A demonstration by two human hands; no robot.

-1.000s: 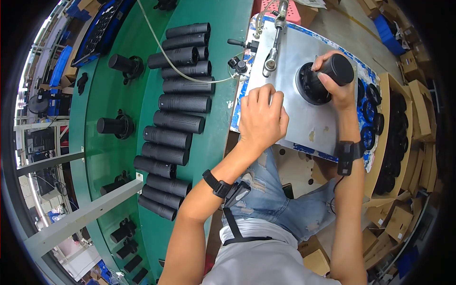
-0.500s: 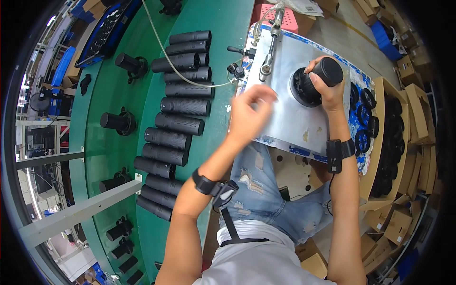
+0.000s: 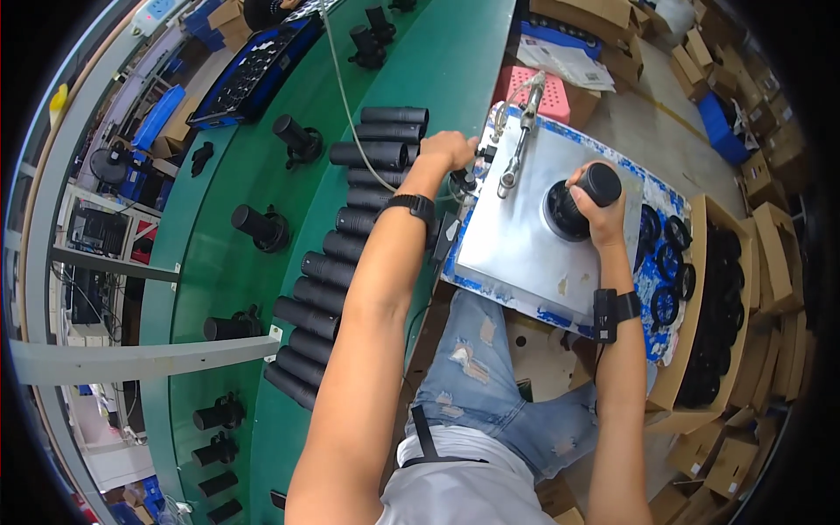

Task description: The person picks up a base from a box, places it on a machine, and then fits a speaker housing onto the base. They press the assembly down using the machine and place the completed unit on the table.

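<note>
My right hand (image 3: pixel 600 210) is wrapped round a black cylindrical housing (image 3: pixel 604 180), which leans over a wider round black base (image 3: pixel 564 213) on the metal plate (image 3: pixel 507 245). At the plate's far left edge my left hand (image 3: pixel 449 150) is closed over the spot of a small black lever handle, which it mostly hides. Just below that hand sits a black regulator knob (image 3: pixel 464 182) with a thin hose. A silver rod-shaped tool (image 3: pixel 522 136) lies along the plate's far left part.
Several black perforated tubes (image 3: pixel 328 265) lie in a row on the green bench (image 3: pixel 455 61) to the left. Black assemblies (image 3: pixel 261 228) stand along a green conveyor. At right are black rings (image 3: pixel 667 262) and a carton (image 3: pixel 687 350) of black parts. A pink crate (image 3: pixel 544 94) stands behind the plate.
My left hand has gone from over the plate's left side to the lever handle at its far left edge. My right hand keeps hold of the housing. The whole view has shifted.
</note>
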